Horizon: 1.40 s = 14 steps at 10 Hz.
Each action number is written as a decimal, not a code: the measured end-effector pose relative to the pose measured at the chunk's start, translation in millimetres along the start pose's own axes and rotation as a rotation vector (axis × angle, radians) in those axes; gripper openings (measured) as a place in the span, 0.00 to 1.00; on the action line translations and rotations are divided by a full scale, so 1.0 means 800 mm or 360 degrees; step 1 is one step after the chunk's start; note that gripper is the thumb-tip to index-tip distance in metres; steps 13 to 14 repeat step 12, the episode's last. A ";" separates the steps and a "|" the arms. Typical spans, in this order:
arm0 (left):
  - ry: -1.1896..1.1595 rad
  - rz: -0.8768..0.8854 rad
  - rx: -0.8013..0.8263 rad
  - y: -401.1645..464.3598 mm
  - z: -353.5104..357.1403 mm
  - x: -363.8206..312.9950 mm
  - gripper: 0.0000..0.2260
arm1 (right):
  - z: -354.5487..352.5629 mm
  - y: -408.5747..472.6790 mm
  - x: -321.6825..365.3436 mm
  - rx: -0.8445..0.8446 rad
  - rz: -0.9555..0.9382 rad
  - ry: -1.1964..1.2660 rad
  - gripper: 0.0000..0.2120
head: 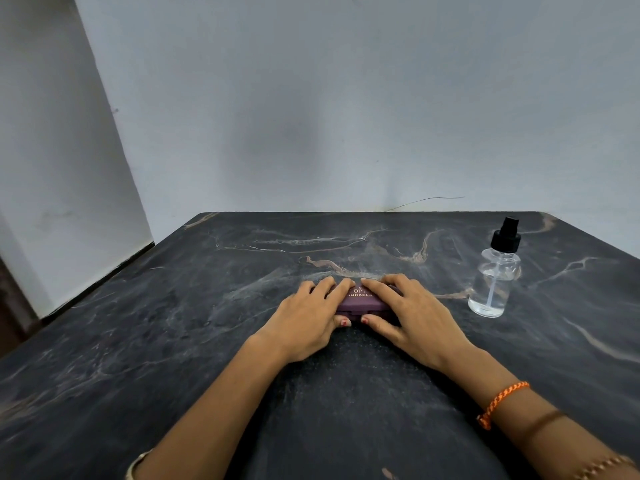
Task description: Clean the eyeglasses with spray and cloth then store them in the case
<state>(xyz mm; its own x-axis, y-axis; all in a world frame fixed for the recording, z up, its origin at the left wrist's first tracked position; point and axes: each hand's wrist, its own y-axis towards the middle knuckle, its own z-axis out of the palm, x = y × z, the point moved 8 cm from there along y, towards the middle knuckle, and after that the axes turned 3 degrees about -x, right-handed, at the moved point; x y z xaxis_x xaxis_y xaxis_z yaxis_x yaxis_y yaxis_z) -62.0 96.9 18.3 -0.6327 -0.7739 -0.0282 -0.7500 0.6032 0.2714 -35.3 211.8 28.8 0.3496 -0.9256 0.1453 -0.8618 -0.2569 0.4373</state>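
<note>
1. Head view, looking down on a dark marble-patterned table [173, 341], and both hands are right at the centre of it.
2. Between them sits the purple eyeglass case [360, 299], lid down and closed, flat on the table with gold lettering showing on top between the fingers.
3. Left hand [308, 317]: fingers laid straight across the top of the case's left half, thumb tucked against its near edge. It grips the case from above and front.
4. Right hand [412, 317] mirrors it, with fingers stretched over the right half and the thumb touching the near edge just beside the other thumb.
5. The two sets of fingertips nearly meet over the lettering; the eyeglasses themselves cannot be seen.
6. Off to the right, well apart from the hands, a clear spray bottle [495, 282] stands upright with a black pump top, part filled with clear liquid.
7. An orange braided band [502, 403] rings the right wrist.
8. A pale wall [346, 98] rises behind the table's far edge.
</note>
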 end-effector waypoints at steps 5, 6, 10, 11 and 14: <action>-0.0233 -0.0032 -0.0106 -0.006 -0.013 0.008 0.31 | 0.000 -0.002 -0.003 0.0012 -0.0002 -0.0001 0.32; -0.0286 -0.0045 -0.0171 -0.006 -0.017 0.010 0.33 | -0.005 -0.003 -0.003 -0.0046 0.0001 0.0021 0.32; -0.0383 -0.0106 -0.0378 -0.013 -0.033 0.012 0.27 | -0.020 -0.016 0.024 -0.0093 -0.0058 -0.0215 0.35; -0.0445 -0.0169 -0.0453 -0.018 -0.041 0.016 0.23 | -0.025 -0.018 0.033 -0.0076 -0.0122 -0.0332 0.34; -0.0456 -0.0242 -0.0525 -0.019 -0.037 0.025 0.23 | -0.019 -0.019 0.030 -0.0022 -0.0096 -0.0329 0.34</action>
